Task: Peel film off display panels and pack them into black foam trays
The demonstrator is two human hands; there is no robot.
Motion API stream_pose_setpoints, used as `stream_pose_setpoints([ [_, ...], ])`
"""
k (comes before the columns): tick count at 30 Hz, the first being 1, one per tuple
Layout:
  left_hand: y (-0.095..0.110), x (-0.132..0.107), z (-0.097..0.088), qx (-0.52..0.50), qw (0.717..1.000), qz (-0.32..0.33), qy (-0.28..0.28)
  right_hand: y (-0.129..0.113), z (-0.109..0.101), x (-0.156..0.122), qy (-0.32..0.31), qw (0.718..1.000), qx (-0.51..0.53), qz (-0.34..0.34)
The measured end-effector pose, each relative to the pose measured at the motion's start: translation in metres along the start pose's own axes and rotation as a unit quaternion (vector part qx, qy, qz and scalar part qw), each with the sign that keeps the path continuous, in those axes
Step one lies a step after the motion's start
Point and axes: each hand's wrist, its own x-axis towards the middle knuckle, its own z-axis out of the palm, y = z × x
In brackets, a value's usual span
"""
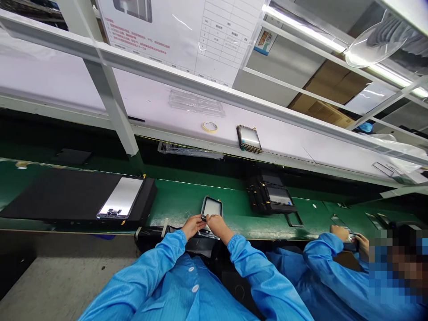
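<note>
A small screen panel in a dark frame [212,207] is tilted up at the front edge of the green bench. My left hand [192,226] grips its lower left corner with fingers closed. At the lower edge, my right hand [217,224] is closed on the same panel, its thumb on the frame. Another flat, shiny piece [210,233] lies just below, partly hidden by my hands. Left of me, a white-faced display panel [122,197] rests on a black foam block [72,194].
Right of my hands stand stacked black trays with panels [279,196], beside an empty dark frame [294,219]. The white shelf above holds a tape roll [210,127] and stacked panels [249,138]. A co-worker's hands [340,232] hold a piece at the right.
</note>
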Motion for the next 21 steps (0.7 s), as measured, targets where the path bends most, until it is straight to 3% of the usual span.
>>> stream_pose_setpoints([
  [3, -0.005, -0.004, -0.001, 0.031, 0.999, -0.008, 0.027, 0.008, -0.010, 0.000, 0.032, 0.998, 0.012, 0.044],
  [6, -0.008, -0.012, -0.003, 0.066, 0.996, -0.001, 0.057, 0.037, -0.028, -0.005, 0.081, 0.989, 0.036, 0.119],
  [10, -0.006, -0.030, -0.001, 0.076, 0.996, 0.032, 0.041, 0.081, -0.049, -0.026, 0.168, 0.949, 0.105, 0.245],
  [11, -0.004, -0.036, 0.002, 0.072, 0.996, 0.037, 0.023, 0.084, -0.049, -0.032, 0.208, 0.921, 0.185, 0.271],
  [12, -0.002, -0.042, 0.005, 0.064, 0.997, 0.042, 0.000, 0.084, -0.047, -0.039, 0.251, 0.875, 0.299, 0.285],
  [13, 0.001, -0.049, 0.009, 0.053, 0.997, 0.048, -0.027, 0.078, -0.041, -0.045, 0.289, 0.807, 0.431, 0.282],
  [15, 0.006, -0.062, 0.019, 0.024, 0.994, 0.071, -0.081, 0.053, -0.022, -0.054, 0.320, 0.637, 0.660, 0.237],
  [16, 0.008, -0.067, 0.023, 0.009, 0.991, 0.088, -0.104, 0.036, -0.011, -0.057, 0.310, 0.576, 0.727, 0.209],
  [17, 0.011, -0.073, 0.027, -0.005, 0.987, 0.105, -0.123, 0.018, 0.000, -0.060, 0.295, 0.535, 0.769, 0.187],
  [18, 0.013, -0.078, 0.030, -0.018, 0.983, 0.121, -0.137, 0.001, 0.009, -0.062, 0.279, 0.516, 0.791, 0.174],
  [19, 0.016, -0.083, 0.030, -0.029, 0.980, 0.134, -0.146, -0.015, 0.015, -0.064, 0.268, 0.517, 0.795, 0.171],
  [20, 0.018, -0.089, 0.029, -0.038, 0.977, 0.142, -0.152, -0.027, 0.018, -0.066, 0.267, 0.537, 0.781, 0.176],
  [21, 0.021, -0.094, 0.027, -0.042, 0.976, 0.146, -0.154, -0.035, 0.018, -0.068, 0.279, 0.576, 0.746, 0.183],
])
